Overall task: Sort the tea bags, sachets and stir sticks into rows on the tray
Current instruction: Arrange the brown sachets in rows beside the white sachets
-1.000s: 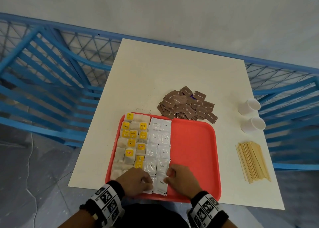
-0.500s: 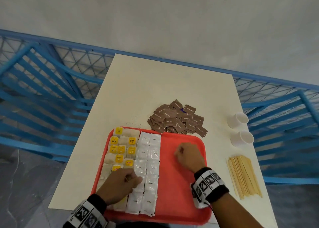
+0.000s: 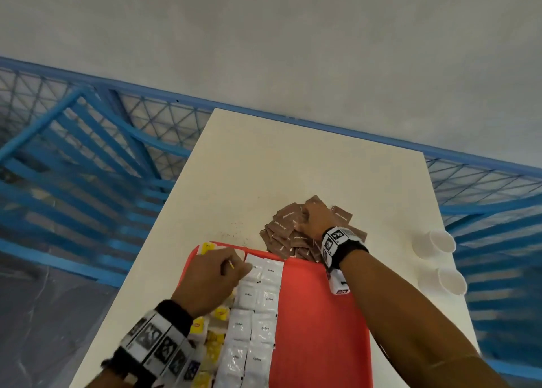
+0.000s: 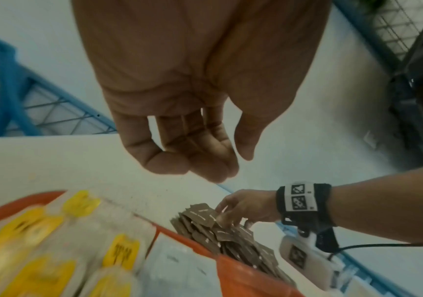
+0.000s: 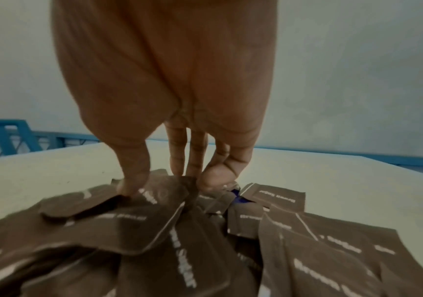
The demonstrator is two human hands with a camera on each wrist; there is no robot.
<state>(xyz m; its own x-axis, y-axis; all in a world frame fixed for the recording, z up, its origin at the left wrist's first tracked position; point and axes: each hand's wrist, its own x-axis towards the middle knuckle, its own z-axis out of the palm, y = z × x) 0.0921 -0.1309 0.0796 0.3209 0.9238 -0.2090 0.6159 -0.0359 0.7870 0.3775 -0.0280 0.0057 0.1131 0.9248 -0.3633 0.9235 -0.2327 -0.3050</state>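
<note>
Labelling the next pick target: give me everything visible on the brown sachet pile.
The brown sachet pile is a loose, overlapping heap of flat square packets, seemingly paper, with pale print reading "Brown Sugar". It lies on the white table just beyond the red tray, unsorted, its near edge at the tray's far rim. The right hand is on top of it, fingertips pressing on the upper packets; the thumb presses one down. Whether a packet is pinched cannot be told.

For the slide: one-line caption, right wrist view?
Right hand presses fingertips onto the brown sugar sachets piled on the table.
</note>
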